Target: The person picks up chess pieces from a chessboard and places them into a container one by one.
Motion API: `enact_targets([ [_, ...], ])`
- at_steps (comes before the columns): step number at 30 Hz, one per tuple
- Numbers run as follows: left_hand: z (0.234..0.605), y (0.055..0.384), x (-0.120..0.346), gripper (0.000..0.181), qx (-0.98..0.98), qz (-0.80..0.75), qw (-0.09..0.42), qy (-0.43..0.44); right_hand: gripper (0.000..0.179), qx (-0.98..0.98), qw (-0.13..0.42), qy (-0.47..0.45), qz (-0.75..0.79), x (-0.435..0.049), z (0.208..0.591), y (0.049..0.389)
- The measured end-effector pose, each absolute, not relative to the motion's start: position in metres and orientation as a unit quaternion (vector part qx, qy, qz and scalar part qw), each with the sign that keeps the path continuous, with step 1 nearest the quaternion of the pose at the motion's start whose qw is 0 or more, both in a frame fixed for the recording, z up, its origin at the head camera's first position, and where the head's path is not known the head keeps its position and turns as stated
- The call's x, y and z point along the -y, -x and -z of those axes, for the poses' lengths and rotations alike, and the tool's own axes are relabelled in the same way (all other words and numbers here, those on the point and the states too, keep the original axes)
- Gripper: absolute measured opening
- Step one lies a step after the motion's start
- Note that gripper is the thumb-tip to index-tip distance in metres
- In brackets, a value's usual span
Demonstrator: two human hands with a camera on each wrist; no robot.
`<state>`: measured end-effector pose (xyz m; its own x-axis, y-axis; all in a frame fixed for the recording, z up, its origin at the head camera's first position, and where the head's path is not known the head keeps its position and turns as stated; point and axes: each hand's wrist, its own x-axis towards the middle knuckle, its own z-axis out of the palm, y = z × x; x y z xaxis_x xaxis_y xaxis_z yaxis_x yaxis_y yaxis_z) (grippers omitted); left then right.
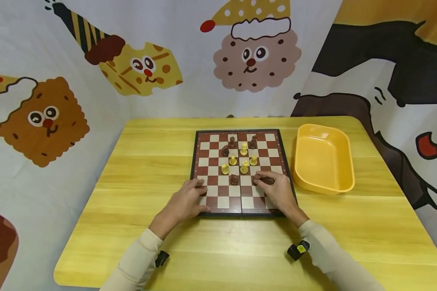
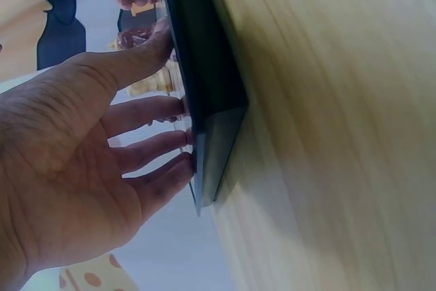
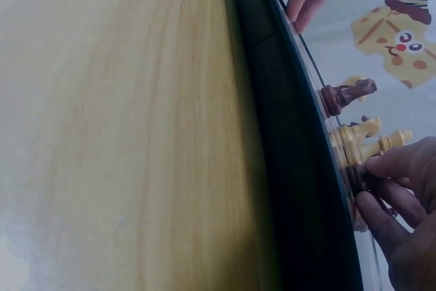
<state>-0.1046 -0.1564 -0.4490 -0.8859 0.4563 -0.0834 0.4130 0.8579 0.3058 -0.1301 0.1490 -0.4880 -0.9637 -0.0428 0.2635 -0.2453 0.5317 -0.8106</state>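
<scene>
A brown-and-cream chessboard (image 1: 223,202) with a dark rim lies on the table. My right hand (image 1: 279,193) pinches a dark brown chess piece (image 3: 357,178) between thumb and fingers, low over the right half of the board; its upper part is hidden by the fingers. My left hand (image 1: 186,202) rests its spread fingertips on the left edge of the board, holding no piece. To the left of the pinched piece stands a dark knight (image 1: 234,180). Several pale yellow pieces (image 1: 244,167) stand mid-board, with more dark pieces (image 1: 225,151) toward the far side.
A yellow plastic tray (image 1: 324,188) sits just right of the board, close to its edge. The light wood table (image 1: 145,169) extends around both. Behind it hangs a curtain (image 1: 189,101) printed with cartoon biscuits and cheese.
</scene>
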Motion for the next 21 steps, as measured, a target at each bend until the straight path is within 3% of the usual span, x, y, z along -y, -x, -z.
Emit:
enact_targets([
  [12, 0.447, 0.109, 0.154, 0.067, -0.963, -0.13, 0.084, -0.218, 0.024, 0.837, 0.132, -0.099, -0.522, -0.154, 0.481, 0.136],
  [21, 0.45, 0.106, 0.156, 0.067, -0.963, -0.13, 0.078, -0.224, 0.024, 0.864, 0.152, -0.073, -0.474, -0.16, 0.474, 0.137],
])
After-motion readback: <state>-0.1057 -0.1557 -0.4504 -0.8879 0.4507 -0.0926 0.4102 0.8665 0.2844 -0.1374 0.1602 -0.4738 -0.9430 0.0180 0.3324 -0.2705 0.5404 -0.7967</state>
